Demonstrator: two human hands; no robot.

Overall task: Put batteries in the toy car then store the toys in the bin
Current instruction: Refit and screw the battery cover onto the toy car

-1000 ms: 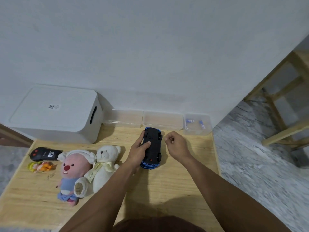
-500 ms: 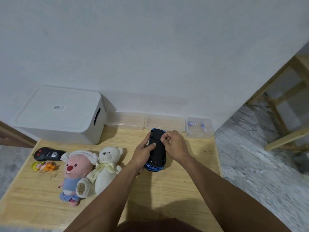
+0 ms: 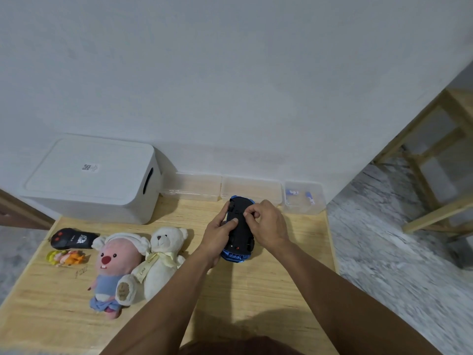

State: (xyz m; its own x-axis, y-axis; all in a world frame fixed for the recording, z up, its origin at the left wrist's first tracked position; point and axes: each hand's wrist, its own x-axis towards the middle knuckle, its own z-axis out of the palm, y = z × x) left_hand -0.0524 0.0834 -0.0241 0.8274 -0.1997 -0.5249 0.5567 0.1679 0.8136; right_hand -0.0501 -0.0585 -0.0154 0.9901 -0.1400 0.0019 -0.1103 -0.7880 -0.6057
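Head view: the toy car [image 3: 239, 228] lies belly-up on the table [image 3: 268, 290], towards the back edge, blue body underneath and black chassis facing up. The left hand [image 3: 217, 237] wraps its left flank, thumb pressed on the chassis, holding it steady. The right hand [image 3: 267, 225] sits curled over the upper chassis, its fingers [image 3: 249, 213] bunched and pinching at something on the underside; whether they have a cover or a latch I cannot tell. This looks like the opening of the battery compartment, the first step of the task, with no battery in either hand. Next the cover must come free, and then a reach to the small clear box [image 3: 303, 198] just right of the car, where blue-ended cells seem to lie

The white lidded bin [image 3: 89, 180] stands closed at the back left, so its lid must come off before storing. The pink plush [image 3: 116, 267], the white bear [image 3: 161, 257], a black remote [image 3: 73, 238] and a small figure [image 3: 65, 258] wait at left, well clear of the hands. Two clear boxes [image 3: 220, 187] line the wall behind the car
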